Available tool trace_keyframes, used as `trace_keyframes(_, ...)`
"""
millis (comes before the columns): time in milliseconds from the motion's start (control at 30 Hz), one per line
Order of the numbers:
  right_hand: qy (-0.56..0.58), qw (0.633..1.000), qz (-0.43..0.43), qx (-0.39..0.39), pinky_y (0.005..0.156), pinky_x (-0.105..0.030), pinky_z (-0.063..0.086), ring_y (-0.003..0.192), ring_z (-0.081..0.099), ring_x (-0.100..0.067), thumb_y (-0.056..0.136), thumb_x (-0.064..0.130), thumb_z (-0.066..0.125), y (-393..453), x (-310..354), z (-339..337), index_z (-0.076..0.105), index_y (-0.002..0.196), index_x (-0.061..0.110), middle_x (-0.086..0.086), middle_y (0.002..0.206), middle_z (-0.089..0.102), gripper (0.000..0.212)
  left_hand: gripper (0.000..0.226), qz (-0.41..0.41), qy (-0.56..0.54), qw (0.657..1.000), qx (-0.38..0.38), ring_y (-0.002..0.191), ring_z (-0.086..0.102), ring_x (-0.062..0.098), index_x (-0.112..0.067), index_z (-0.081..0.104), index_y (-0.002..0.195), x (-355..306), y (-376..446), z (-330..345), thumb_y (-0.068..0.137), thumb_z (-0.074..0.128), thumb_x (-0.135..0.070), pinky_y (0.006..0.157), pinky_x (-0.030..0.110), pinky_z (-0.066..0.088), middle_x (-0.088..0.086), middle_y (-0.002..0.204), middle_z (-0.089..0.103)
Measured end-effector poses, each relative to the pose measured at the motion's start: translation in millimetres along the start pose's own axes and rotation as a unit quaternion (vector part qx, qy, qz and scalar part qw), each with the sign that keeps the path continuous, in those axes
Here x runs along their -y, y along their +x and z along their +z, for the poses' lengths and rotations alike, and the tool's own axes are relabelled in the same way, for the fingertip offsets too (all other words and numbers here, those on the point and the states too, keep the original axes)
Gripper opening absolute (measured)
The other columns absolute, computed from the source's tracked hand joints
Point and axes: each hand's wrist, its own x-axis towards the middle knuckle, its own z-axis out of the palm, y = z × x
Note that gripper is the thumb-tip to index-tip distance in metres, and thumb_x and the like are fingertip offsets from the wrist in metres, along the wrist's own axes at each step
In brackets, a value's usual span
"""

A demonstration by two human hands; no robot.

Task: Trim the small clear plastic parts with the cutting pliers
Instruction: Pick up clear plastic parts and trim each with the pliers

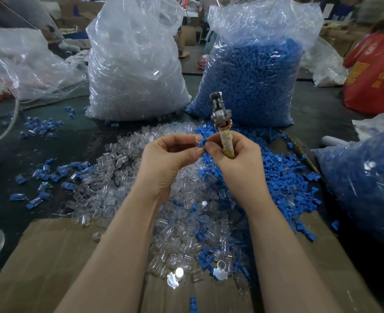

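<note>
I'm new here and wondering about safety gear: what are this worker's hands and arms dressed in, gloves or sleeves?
Nothing at all, as far as the picture shows. The left hand and right hand are bare, with no gloves, rings or watch in view. Both forearms are uncovered down to the bottom edge of the picture; no sleeve shows.

A factory workshop: bulk bags of blue parts (252, 71), cardboard cartons (188, 35) behind

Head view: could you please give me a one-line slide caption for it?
Right hand grips upright cutting pliers while both hands pinch a small blue-and-clear part above a loose parts pile.
</note>
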Motion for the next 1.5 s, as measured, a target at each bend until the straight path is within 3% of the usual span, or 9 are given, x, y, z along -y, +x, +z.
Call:
trace_keyframes(100, -0.020, 1.000, -0.004, -0.006, 0.069, -0.033, 0.053, 0.078, 0.061, -0.027, 0.090, 0.013, 0.068, 0.2, -1.8, 0.4, 0.068, 0.083, 0.024, -0.008, 0.081, 0.067, 0.014, 0.024, 0.007, 0.010, 1.000, -0.002, 0.077, 0.072, 0.011, -0.011, 0.075, 0.089, 0.4, -0.3, 0.2, 0.071, 0.078, 0.004, 0.071, 0.019, 0.055, 0.005, 0.084, 0.076)
trace_keyframes(233, -0.034, 0.999, 0.003, -0.009, 0.068, -0.030, 0.054, 0.076, 0.063, -0.023, 0.091, 0.014, 0.068, 1.7, -4.3, -1.1, 0.069, 0.085, 0.023, -0.002, 0.079, 0.068, 0.012, 0.028, 0.004, 0.006, 1.000, 0.007, 0.081, 0.072, 0.012, -0.011, 0.076, 0.091, -2.8, -1.1, 0.8, 0.064, 0.082, -0.010, 0.075, 0.021, 0.056, 0.005, 0.088, 0.077)
trace_keyframes(367, -0.049, 0.999, 0.004, 0.008, 0.072, -0.040, 0.056, 0.080, 0.066, -0.026, 0.091, 0.014, 0.067, 2.1, -5.7, -2.5, 0.069, 0.087, 0.023, -0.005, 0.081, 0.070, 0.010, 0.019, 0.001, 0.014, 1.000, -0.009, 0.082, 0.071, 0.013, -0.015, 0.076, 0.085, -3.0, -1.6, 1.9, 0.068, 0.081, -0.007, 0.078, 0.024, 0.058, 0.003, 0.085, 0.077)
trace_keyframes(533, -0.060, 0.997, 0.016, 0.035, 0.073, -0.032, 0.055, 0.080, 0.065, -0.022, 0.092, 0.015, 0.066, 3.2, -6.5, -8.2, 0.070, 0.090, 0.025, -0.002, 0.082, 0.070, 0.011, 0.018, 0.008, 0.031, 0.999, -0.034, 0.083, 0.071, 0.015, -0.014, 0.075, 0.088, -2.6, -1.4, 2.4, 0.077, 0.078, -0.001, 0.080, 0.026, 0.058, 0.003, 0.085, 0.076)
trace_keyframes(667, -0.113, 0.991, 0.048, 0.055, 0.076, -0.046, 0.053, 0.084, 0.062, -0.033, 0.091, 0.017, 0.065, 5.6, -11.8, -18.7, 0.067, 0.092, 0.017, -0.011, 0.084, 0.068, 0.002, 0.020, 0.016, 0.022, 0.998, -0.050, 0.087, 0.069, 0.020, -0.013, 0.073, 0.090, -2.4, -0.9, 2.9, 0.077, 0.077, 0.001, 0.083, 0.031, 0.058, 0.008, 0.090, 0.073)
trace_keyframes(833, -0.208, 0.970, 0.059, 0.114, 0.073, -0.051, 0.052, 0.082, 0.060, -0.038, 0.090, 0.020, 0.064, 7.9, -16.6, -27.3, 0.063, 0.095, 0.007, -0.016, 0.087, 0.065, 0.015, 0.019, 0.037, 0.034, 0.997, -0.061, 0.085, 0.067, 0.021, -0.011, 0.070, 0.089, -3.3, -0.9, 2.7, 0.078, 0.076, 0.004, 0.085, 0.036, 0.057, 0.011, 0.090, 0.072)
trace_keyframes(1067, -0.253, 0.952, 0.065, 0.158, 0.066, -0.043, 0.050, 0.068, 0.056, -0.026, 0.088, 0.020, 0.066, 7.7, -16.3, -27.5, 0.061, 0.096, 0.013, -0.009, 0.085, 0.065, 0.011, 0.023, 0.073, 0.054, 0.994, -0.061, 0.076, 0.066, 0.011, -0.011, 0.067, 0.086, -5.9, 0.3, 1.3, 0.078, 0.073, 0.010, 0.079, 0.029, 0.057, -0.003, 0.077, 0.072)
trace_keyframes(1233, -0.257, 0.950, 0.057, 0.169, 0.069, -0.043, 0.050, 0.075, 0.058, -0.030, 0.088, 0.017, 0.064, 6.3, -14.9, -27.0, 0.060, 0.096, 0.016, -0.008, 0.086, 0.064, 0.009, 0.024, 0.081, 0.054, 0.994, -0.055, 0.078, 0.068, 0.011, -0.012, 0.068, 0.085, -5.7, 0.3, -2.3, 0.077, 0.074, 0.009, 0.077, 0.026, 0.058, -0.002, 0.079, 0.074)
trace_keyframes(1500, -0.297, 0.943, 0.048, 0.142, 0.060, -0.046, 0.049, 0.066, 0.054, -0.028, 0.079, 0.009, 0.055, 4.9, -14.5, -25.0, 0.060, 0.088, 0.022, -0.004, 0.074, 0.062, 0.016, 0.023, 0.073, 0.038, 0.996, -0.046, 0.077, 0.069, 0.010, -0.011, 0.069, 0.086, -4.8, 0.9, -3.9, 0.076, 0.074, 0.010, 0.074, 0.024, 0.057, -0.001, 0.078, 0.074)
